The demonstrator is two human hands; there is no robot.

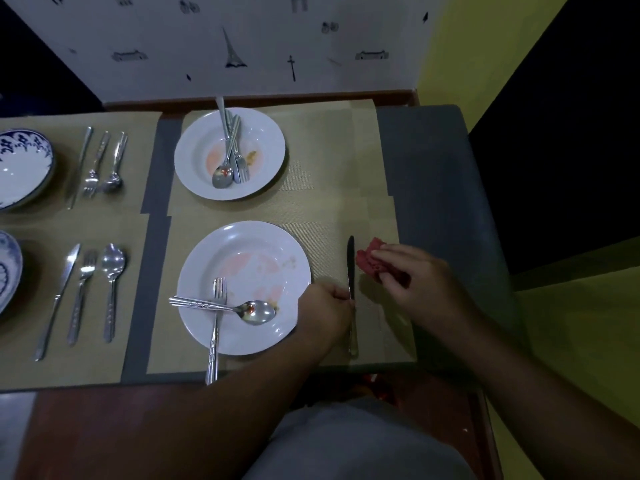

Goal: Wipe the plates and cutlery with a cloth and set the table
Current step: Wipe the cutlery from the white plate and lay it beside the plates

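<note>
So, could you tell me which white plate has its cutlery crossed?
The near white plate, beside the left hand: its fork and spoon cross. On the far plate the cutlery lies bundled.

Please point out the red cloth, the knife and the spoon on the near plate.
red cloth [369,261], head view, on its bunched free end
knife [350,265], head view, on the blade
spoon [258,311], head view, on its bowl

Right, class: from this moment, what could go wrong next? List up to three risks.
1. The left hand grips the knife close to its blade; a slip while wiping with the cloth in the right hand could bring a cut.
2. The fork juts off the plate toward the edge of the table, by the left forearm; a nudge might send it off.
</note>
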